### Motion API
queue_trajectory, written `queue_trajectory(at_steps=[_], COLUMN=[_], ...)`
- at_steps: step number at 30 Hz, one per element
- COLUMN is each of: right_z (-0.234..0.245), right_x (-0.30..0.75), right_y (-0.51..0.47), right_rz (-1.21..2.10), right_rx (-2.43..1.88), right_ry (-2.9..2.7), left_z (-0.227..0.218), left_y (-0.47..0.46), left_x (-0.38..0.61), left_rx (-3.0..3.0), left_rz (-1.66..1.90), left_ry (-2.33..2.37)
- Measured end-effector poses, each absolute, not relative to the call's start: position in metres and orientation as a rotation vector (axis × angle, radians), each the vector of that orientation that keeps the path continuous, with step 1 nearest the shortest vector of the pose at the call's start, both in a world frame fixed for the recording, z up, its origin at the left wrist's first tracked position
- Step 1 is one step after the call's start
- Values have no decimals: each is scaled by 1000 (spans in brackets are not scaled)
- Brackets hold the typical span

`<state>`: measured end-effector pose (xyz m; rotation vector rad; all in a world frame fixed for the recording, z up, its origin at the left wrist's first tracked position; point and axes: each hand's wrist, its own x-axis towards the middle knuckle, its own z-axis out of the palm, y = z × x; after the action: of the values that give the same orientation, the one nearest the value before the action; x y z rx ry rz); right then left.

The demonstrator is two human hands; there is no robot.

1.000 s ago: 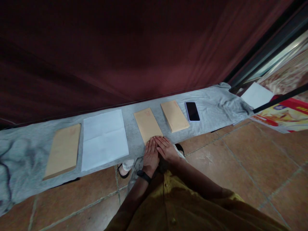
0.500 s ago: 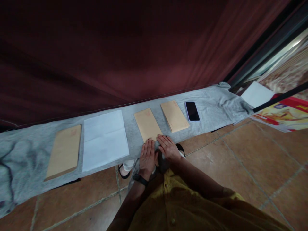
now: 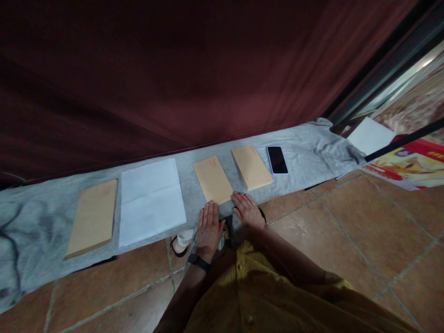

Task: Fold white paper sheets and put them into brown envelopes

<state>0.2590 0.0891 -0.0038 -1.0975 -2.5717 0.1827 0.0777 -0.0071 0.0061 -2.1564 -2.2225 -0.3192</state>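
My left hand lies flat, fingers stretched out, on the near edge of a long grey cloth. My right hand lies flat beside it, fingers spread. Both hold nothing. Just beyond the fingertips lies a brown envelope. A second brown envelope sits to its right, then a dark phone. A white sheet of paper lies to the left, and a third brown envelope farther left. A black band wraps my left wrist.
A dark red curtain hangs behind the cloth. Brown floor tiles spread to the right. A white sheet and a colourful printed poster lie at the far right. A sandalled foot shows below the cloth.
Both hands slid back off the middle envelope toward me and moved apart, now resting on the cloth's near edge.
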Motion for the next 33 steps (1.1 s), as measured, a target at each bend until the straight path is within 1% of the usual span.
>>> queue_trajectory(at_steps=[12, 20, 33], right_z=[1, 11, 1], right_x=[255, 221, 242], right_y=[85, 64, 81], right_rz=[216, 313, 246], right_rx=[-1095, -891, -1016], right_ry=[-2523, -2654, -2585], left_z=[17, 15, 15], left_y=[-11, -11, -12], left_x=[77, 78, 78], left_rx=[-2126, -2126, -2138], left_rz=[-289, -248, -237], left_ry=[-2271, -2257, -2265])
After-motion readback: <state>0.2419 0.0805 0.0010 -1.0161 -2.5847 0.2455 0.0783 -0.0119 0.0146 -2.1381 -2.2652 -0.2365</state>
